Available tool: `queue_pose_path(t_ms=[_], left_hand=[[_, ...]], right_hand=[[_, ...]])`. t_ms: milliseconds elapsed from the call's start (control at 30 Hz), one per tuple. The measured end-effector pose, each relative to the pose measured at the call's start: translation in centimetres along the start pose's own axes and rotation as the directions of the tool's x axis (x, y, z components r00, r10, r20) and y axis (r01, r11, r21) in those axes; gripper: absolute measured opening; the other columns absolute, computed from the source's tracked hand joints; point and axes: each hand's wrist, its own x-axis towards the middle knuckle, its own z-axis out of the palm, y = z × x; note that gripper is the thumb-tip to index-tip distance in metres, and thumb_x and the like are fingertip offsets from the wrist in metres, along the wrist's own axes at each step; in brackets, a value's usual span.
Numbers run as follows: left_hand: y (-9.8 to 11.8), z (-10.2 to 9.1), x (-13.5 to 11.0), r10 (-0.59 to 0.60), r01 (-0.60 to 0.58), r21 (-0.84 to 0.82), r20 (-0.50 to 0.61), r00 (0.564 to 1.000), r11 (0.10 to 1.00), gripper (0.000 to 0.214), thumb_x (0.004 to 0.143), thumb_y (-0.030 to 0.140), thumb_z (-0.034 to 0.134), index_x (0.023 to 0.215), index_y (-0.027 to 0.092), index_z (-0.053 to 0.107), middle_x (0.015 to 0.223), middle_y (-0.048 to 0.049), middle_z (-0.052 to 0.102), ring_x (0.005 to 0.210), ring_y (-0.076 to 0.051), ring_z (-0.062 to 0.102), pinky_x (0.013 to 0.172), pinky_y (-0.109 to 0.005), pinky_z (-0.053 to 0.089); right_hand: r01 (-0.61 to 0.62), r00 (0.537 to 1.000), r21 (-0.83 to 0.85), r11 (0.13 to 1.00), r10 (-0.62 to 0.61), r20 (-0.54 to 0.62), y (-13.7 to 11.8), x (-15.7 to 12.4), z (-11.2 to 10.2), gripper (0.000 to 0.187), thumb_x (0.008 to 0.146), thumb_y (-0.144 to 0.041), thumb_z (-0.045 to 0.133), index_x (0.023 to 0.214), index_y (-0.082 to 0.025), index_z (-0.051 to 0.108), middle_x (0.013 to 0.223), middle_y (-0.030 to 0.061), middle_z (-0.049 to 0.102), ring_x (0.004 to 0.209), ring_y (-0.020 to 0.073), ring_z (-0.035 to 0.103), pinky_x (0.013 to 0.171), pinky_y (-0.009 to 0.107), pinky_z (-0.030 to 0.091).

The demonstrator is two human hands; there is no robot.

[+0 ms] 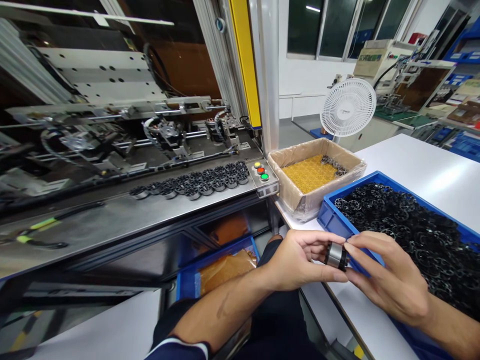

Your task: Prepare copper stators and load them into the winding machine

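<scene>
My left hand (300,260) and my right hand (390,282) meet over the near corner of a blue bin (332,220). Both pinch one small round metal-and-black part (336,255) between thumb and fingers. The bin is heaped with several black ring-shaped parts (416,225). On the steel machine bed (112,220) to the left lies a double row of the same round parts (195,184), well beyond my hands.
A plastic-lined cardboard box (296,195) with yellow pieces stands behind the bin. A button panel (261,172) sits at the machine's right end, a white fan (348,107) behind. A lower blue bin (187,282) with orange bags is under the machine. Pliers (37,235) lie left.
</scene>
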Motion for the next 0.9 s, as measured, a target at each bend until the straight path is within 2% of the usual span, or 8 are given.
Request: queue_pose_path(t_ms=[167,333,400,467,600,667,767,900], left_hand=[[0.2,0.0,0.0,-0.072,0.072,-0.044,0.009,0.997,0.996,0.061,0.051,0.023,0.096,0.107,0.014,0.074,0.088,-0.0043,0.077,0.082,-0.018,0.075,0.088,-0.034,0.058],[-0.4,-0.1,0.0,-0.066,0.068,-0.071,0.025,0.997,0.995,0.061,0.054,0.023,0.096,0.110,0.014,0.074,0.087,-0.0026,0.075,0.079,-0.015,0.072,0.086,-0.031,0.057],[-0.9,-0.1,-0.2,0.000,0.002,-0.048,0.048,0.999,0.999,0.066,0.060,0.026,0.093,0.121,0.015,0.070,0.096,-0.0053,0.075,0.086,-0.017,0.071,0.087,-0.032,0.057],[-1.3,-0.1,-0.6,0.087,-0.088,0.005,0.085,0.993,0.996,0.066,0.073,0.030,0.086,0.133,0.016,0.062,0.113,-0.0103,0.073,0.098,-0.019,0.070,0.092,-0.033,0.055],[-1.5,0.2,-1.4,0.209,-0.236,0.125,0.201,0.957,0.964,0.059,0.093,0.033,0.064,0.148,0.020,0.046,0.134,-0.0167,0.063,0.121,-0.026,0.063,0.104,-0.039,0.050],[-1.6,0.3,-1.8,0.261,-0.313,0.184,0.260,0.930,0.932,0.057,0.097,0.032,0.058,0.151,0.021,0.042,0.137,-0.0184,0.061,0.129,-0.029,0.059,0.108,-0.043,0.047],[-1.9,0.5,-2.0,0.349,-0.424,0.261,0.290,0.891,0.867,0.054,0.098,0.029,0.054,0.150,0.021,0.040,0.138,-0.0185,0.060,0.130,-0.029,0.058,0.108,-0.043,0.046],[-2.0,0.6,-1.8,0.359,-0.451,0.333,0.302,0.883,0.828,0.047,0.101,0.028,0.047,0.147,0.020,0.042,0.135,-0.0171,0.062,0.123,-0.026,0.062,0.105,-0.040,0.048]], right_hand=[[0.004,0.999,0.004,1.000,-0.005,0.038,0.0,-0.3,0.1,0.034,0.090,-0.012,0.066,0.123,-0.012,0.060,0.110,0.0135,0.061,0.103,0.0262,0.063,0.086,0.040,0.058],[-0.045,0.998,0.036,0.998,0.044,0.037,-0.5,-0.5,0.4,0.041,0.089,-0.012,0.067,0.129,-0.013,0.058,0.109,0.0139,0.063,0.103,0.0272,0.063,0.085,0.042,0.059],[-0.045,0.999,0.025,0.999,0.045,0.026,-0.7,-0.5,0.4,0.042,0.088,-0.011,0.067,0.129,-0.015,0.059,0.109,0.0132,0.065,0.103,0.0267,0.065,0.085,0.041,0.060],[-0.046,0.999,0.027,0.999,0.046,0.009,-0.7,-0.4,0.4,0.045,0.087,-0.010,0.069,0.130,-0.017,0.060,0.109,0.0118,0.066,0.104,0.0260,0.066,0.089,0.041,0.060],[-0.232,0.973,0.193,0.953,0.228,0.045,-0.2,0.1,0.3,0.051,0.090,-0.034,0.071,0.138,-0.021,0.056,0.125,0.0150,0.065,0.118,0.0286,0.064,0.096,0.042,0.058],[-0.333,0.943,0.306,0.892,0.313,0.112,0.0,0.4,0.4,0.048,0.093,-0.043,0.066,0.136,-0.021,0.058,0.124,0.0139,0.068,0.116,0.0270,0.067,0.094,0.038,0.060],[-0.399,0.917,0.395,0.827,0.370,0.151,-0.2,0.5,0.9,0.030,0.095,-0.040,0.064,0.119,-0.023,0.068,0.104,0.0072,0.076,0.094,0.0206,0.074,0.084,0.029,0.062],[-0.423,0.905,0.347,0.837,0.410,0.114,-0.6,0.1,1.3,0.028,0.095,-0.042,0.064,0.114,-0.022,0.069,0.101,0.0056,0.077,0.090,0.0187,0.075,0.084,0.027,0.062]])
